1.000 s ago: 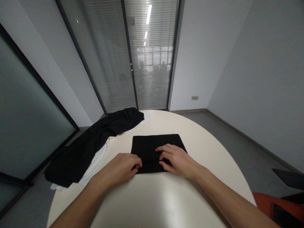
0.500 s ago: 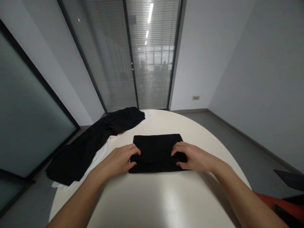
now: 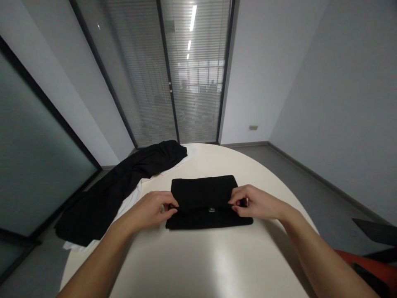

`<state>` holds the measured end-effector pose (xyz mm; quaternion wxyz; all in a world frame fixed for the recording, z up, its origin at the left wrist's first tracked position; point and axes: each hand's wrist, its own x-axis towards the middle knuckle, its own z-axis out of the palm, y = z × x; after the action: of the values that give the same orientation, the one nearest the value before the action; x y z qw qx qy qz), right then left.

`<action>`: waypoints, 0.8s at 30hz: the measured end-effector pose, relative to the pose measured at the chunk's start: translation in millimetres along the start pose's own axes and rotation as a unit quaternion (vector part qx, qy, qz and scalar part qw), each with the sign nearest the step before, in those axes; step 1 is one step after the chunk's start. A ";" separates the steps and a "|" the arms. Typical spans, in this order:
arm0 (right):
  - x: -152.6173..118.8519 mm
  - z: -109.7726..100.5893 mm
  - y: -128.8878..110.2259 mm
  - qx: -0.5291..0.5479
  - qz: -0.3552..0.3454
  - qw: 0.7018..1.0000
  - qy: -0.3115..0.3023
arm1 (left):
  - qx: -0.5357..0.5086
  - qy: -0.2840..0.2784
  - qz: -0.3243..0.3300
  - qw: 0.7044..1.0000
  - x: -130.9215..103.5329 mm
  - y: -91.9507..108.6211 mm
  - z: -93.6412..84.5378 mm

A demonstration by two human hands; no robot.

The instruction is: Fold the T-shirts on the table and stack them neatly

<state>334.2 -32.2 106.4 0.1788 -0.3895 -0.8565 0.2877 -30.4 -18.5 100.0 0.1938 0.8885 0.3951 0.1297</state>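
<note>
A folded black garment [image 3: 201, 190] lies flat on the white table in front of me. My left hand [image 3: 159, 208] pinches a layer of it at the left side, thumb and fingertips together. At the right side, my right hand [image 3: 252, 203] grips the same layer between thumb and fingers. Between the hands that layer is slightly raised, and a small pale label [image 3: 211, 210] shows along its edge. The garment's near edge rests on the table below my fingers.
To the left, a black garment [image 3: 124, 182] lies spread over a white cloth [image 3: 132, 200], partly over the edge of the round white table [image 3: 198, 256]. A red and black chair [image 3: 369, 265] stands at the lower right. Glass doors with blinds are beyond.
My fingers have closed on the garment's layer at both sides and lifted it a little. The small label has come into sight. The view has shifted slightly.
</note>
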 end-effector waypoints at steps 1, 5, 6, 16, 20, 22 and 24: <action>-0.1 2.3 2.0 0.009 0.006 1.000 -0.020 | -0.004 -0.030 -0.011 0.999 0.1 -0.7 1.2; 0.6 8.3 7.5 -0.008 0.028 0.998 -0.048 | 0.032 -0.048 -0.010 0.998 3.5 0.9 4.9; 1.2 9.0 7.0 -0.021 0.028 0.998 -0.048 | 0.048 -0.013 0.000 0.999 5.2 3.1 6.8; 15.6 29.0 -7.8 -0.157 -0.014 0.987 -0.019 | 0.111 0.004 0.112 0.988 14.8 14.9 57.6; 15.6 22.2 -10.5 -0.137 -0.019 0.990 0.007 | 0.114 0.032 0.094 0.989 17.4 5.9 58.0; 14.8 18.4 -11.7 -0.127 -0.024 0.991 0.017 | 0.122 0.046 0.105 0.986 18.4 5.0 56.4; 13.7 16.4 -11.8 -0.117 -0.025 0.993 0.019 | 0.125 0.050 0.120 0.984 18.2 6.3 55.5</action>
<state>310.1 -33.8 102.4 0.1551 -0.3912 -0.8904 0.1732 6.9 -22.1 54.7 0.0439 0.9390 0.3081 0.1462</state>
